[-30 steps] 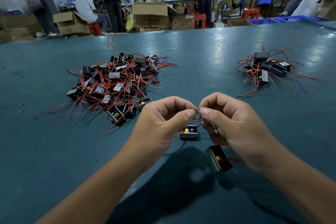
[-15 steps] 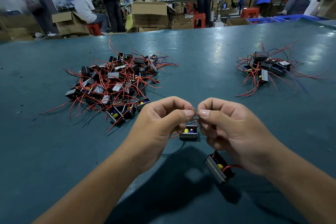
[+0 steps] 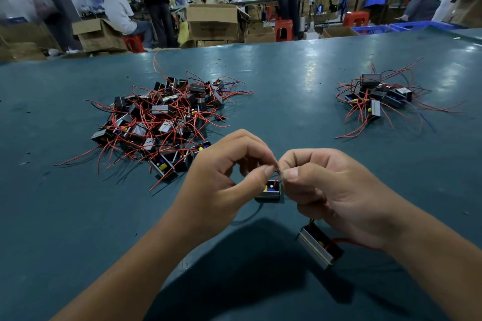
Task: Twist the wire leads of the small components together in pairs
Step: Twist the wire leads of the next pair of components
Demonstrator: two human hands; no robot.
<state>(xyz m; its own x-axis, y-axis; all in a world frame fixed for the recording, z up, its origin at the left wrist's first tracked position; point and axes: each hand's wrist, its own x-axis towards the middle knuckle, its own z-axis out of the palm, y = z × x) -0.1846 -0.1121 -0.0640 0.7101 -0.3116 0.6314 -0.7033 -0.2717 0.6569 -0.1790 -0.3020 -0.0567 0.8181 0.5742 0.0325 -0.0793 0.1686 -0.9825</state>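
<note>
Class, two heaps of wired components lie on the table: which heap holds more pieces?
The heap on the left holds far more; the heap at far right has only a handful.

Two small black box-shaped components are in play: one component (image 3: 268, 191) lies flat on the teal counter (image 3: 287, 91) with its open top up, showing yellow and blue parts inside, and the other component (image 3: 318, 245) sits tilted nearer the viewer, its silvery side facing out. Their thin red wire leads (image 3: 278, 170) rise to meet above the first box, the bared tips touching. Farther back, a large pile (image 3: 161, 122) of like boxes with tangled red leads lies at left, and a smaller pile (image 3: 378, 98) at right.
</note>
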